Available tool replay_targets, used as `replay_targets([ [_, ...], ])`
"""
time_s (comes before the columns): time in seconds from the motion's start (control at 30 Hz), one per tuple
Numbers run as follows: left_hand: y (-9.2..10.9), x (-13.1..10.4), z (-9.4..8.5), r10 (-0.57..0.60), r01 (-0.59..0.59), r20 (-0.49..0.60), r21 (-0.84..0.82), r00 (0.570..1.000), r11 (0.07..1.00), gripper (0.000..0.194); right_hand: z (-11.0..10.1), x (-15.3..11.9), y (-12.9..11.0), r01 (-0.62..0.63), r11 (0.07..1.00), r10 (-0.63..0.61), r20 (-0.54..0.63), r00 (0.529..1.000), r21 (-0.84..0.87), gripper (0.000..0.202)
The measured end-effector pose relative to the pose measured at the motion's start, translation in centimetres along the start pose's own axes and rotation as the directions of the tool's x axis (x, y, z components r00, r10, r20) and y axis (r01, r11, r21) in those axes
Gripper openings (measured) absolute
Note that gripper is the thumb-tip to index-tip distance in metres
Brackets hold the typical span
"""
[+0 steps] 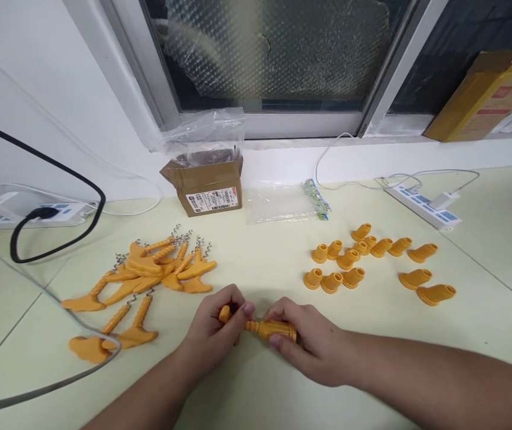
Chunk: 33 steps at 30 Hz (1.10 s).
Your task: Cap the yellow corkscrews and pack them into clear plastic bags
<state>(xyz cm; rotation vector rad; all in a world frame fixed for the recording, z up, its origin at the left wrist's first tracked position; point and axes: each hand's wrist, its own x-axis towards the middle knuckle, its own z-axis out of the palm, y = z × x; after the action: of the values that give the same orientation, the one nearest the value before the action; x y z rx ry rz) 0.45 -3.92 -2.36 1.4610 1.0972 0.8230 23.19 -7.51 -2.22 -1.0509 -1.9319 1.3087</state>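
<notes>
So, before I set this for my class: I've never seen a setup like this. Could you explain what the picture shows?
There is no machine here: each grip is simply a person's bare hand. The single picture comes from a camera worn on the head, looking forward and down.

The left grip holds an orange handle; the right grip holds a flared orange sleeve. The handle's ridged shaft meets the sleeve's narrow end; how far it goes inside is hidden.

On the pale table, similar handles with metal spirals lie piled at left, and loose sleeves sit at right. Behind are a cardboard box, a clear plastic bag and power strips.
</notes>
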Motion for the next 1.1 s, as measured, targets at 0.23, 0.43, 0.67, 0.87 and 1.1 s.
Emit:
replay_targets([
  [0.23, -0.4, 0.7, -0.7, 0.321, -0.347, -0.254, -0.062, 0.912, 0.936, 0.023, 0.1, 0.3, 1.0, 0.234, 0.972, -0.218, -0.352, 0.91, 0.001, 0.011],
  [0.43, -0.5, 1.4, -2.6, 0.549, -0.194, -0.251, 0.754, 0.797, 0.627, 0.02, 0.3, 0.2, 1.2, 0.115, 0.988, -0.14, -0.291, 0.946, -0.104, 0.04],
  [0.67, -0.5, 1.8, -2.8, 0.404, 0.049, -0.194, 0.938, 0.894, 0.343, 0.021, 0.0, 0.4, 1.1, 0.133, 0.944, -0.188, -0.16, 0.969, -0.303, 0.041],
  [0.87, -0.5, 1.7, -3.0, 0.355, 0.034, -0.152, 0.947, 0.923, 0.319, 0.021, -0.3, 0.9, 1.6, 0.076, 0.943, -0.142, -0.185, 0.972, -0.324, 0.023],
  [1.1, -0.4, 2.0, -3.4, 0.384, -0.016, -0.117, 0.945, 0.916, 0.326, 0.023, -0.2, 1.0, 2.3, -0.065, 0.928, -0.019, -0.221, 0.975, -0.368, 0.056],
])
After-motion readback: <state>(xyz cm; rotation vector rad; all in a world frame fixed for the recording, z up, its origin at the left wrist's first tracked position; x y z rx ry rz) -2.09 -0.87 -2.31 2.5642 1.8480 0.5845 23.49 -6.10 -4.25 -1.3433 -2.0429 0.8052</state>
